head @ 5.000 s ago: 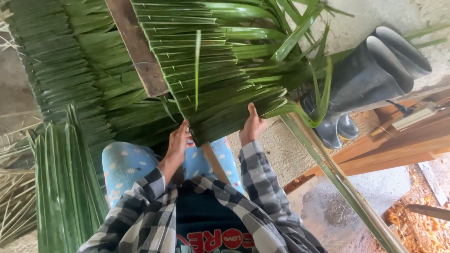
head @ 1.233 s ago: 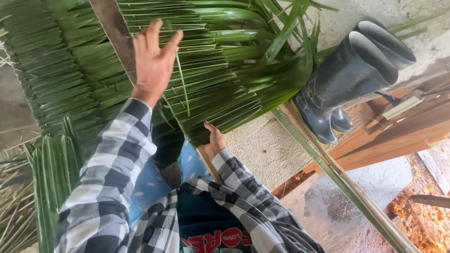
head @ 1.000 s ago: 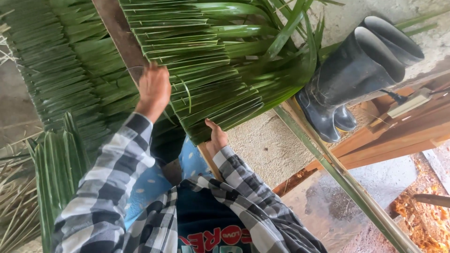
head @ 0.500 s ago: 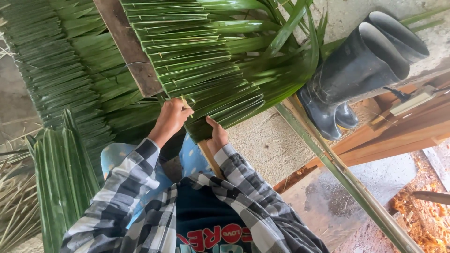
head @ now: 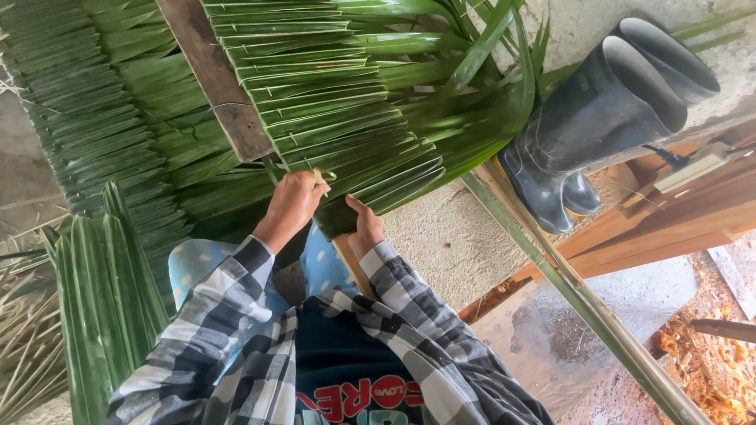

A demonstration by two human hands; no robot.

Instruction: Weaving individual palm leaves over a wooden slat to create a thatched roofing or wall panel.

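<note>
both hands [head: 331, 208] grip the folded palm-leaf panel [head: 346, 118].

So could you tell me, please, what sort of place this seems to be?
Probably a rustic outdoor or semi-open work area for weaving palm-leaf thatch: a panel of folded green palm leaves on a wooden slat, tall dark rubber boots, bare concrete floor and stacked timber planks.

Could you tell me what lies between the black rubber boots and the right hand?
In the head view, bare pale concrete floor lies between the black rubber boots and the right hand.
</note>
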